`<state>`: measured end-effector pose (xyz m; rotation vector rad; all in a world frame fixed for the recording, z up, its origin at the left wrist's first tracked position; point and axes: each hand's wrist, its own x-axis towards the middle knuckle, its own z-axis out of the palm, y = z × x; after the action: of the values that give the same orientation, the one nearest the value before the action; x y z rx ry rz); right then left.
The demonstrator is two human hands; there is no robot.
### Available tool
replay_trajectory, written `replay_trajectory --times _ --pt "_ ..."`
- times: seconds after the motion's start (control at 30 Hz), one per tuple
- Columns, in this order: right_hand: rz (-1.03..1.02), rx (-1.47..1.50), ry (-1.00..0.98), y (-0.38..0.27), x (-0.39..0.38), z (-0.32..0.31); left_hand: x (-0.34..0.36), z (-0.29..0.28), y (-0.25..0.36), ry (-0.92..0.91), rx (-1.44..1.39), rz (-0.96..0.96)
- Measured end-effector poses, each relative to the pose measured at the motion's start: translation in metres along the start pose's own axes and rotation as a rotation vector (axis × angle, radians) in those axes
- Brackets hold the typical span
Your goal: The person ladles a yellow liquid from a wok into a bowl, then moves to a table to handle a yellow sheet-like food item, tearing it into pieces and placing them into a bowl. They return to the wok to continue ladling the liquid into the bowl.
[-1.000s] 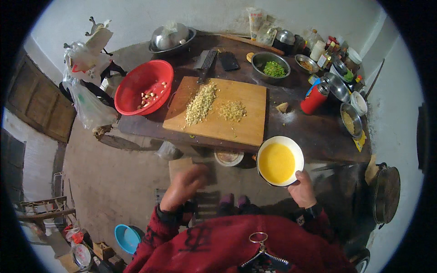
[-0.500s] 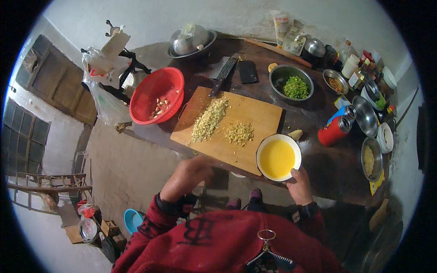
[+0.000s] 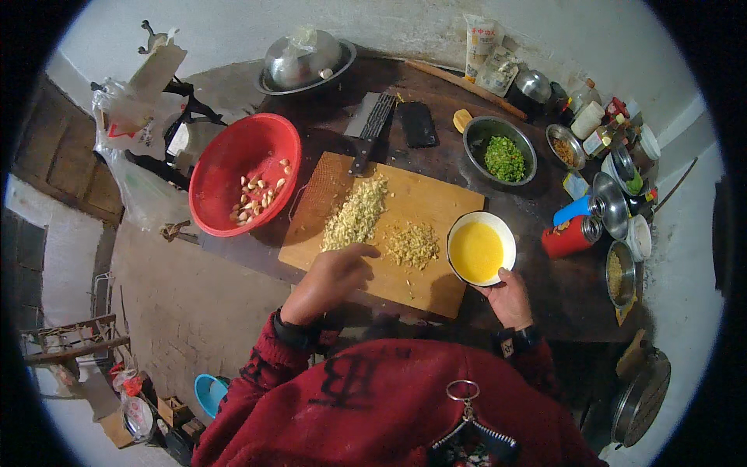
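My right hand (image 3: 504,296) holds a white bowl (image 3: 476,247) of yellow liquid over the right edge of a wooden cutting board (image 3: 443,201). My left hand (image 3: 341,272) is over the board's front left with loosely curled, parted fingers and nothing visible in it, just below a long heap of chopped pale garlic (image 3: 352,215). A smaller yellowish chopped pile (image 3: 412,247) lies to its right. A cleaver (image 3: 363,128) rests at the board's back edge. A red plastic bowl (image 3: 222,159) with several garlic cloves stands at the left.
A phone (image 3: 418,124) and a steel bowl of chopped greens (image 3: 503,159) are behind the board. Steel basins (image 3: 280,70), bottles (image 3: 595,140), small bowls and two cylinders, red (image 3: 566,237) and blue (image 3: 574,210), line the back and right. Hanging plastic bags (image 3: 124,187) are at the left.
The bowl and both hands have moved forward, away from my body, from over the table's front edge to over the board. More of the board's front is now behind my left hand.
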<state>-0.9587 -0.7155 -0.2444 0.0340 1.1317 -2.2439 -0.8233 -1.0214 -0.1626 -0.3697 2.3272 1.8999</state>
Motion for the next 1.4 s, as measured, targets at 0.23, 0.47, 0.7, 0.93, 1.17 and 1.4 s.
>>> replay_trajectory --times 0.23,0.47,0.7,0.93,1.17,1.4 --pt "0.020 0.037 0.009 0.010 0.028 0.006 0.019 -0.023 -0.004 0.005 0.097 -0.067" --pt "0.064 0.088 -0.047 0.007 0.056 -0.002 0.030 -0.006 0.020 0.048 0.167 -0.127" --pt "0.131 0.025 -0.130 -0.003 0.077 -0.010 0.044 0.002 0.035 0.102 0.148 -0.169" --pt "0.091 0.031 -0.098 -0.011 0.101 0.007 0.067 -0.046 0.030 0.198 0.063 -0.003" --pt "0.047 0.049 -0.018 -0.007 0.153 0.025 0.088 -0.111 0.034 0.360 -0.020 0.022" --pt "0.090 -0.022 0.087 0.004 0.209 0.022 0.115 -0.150 0.027 0.397 0.080 -0.072"
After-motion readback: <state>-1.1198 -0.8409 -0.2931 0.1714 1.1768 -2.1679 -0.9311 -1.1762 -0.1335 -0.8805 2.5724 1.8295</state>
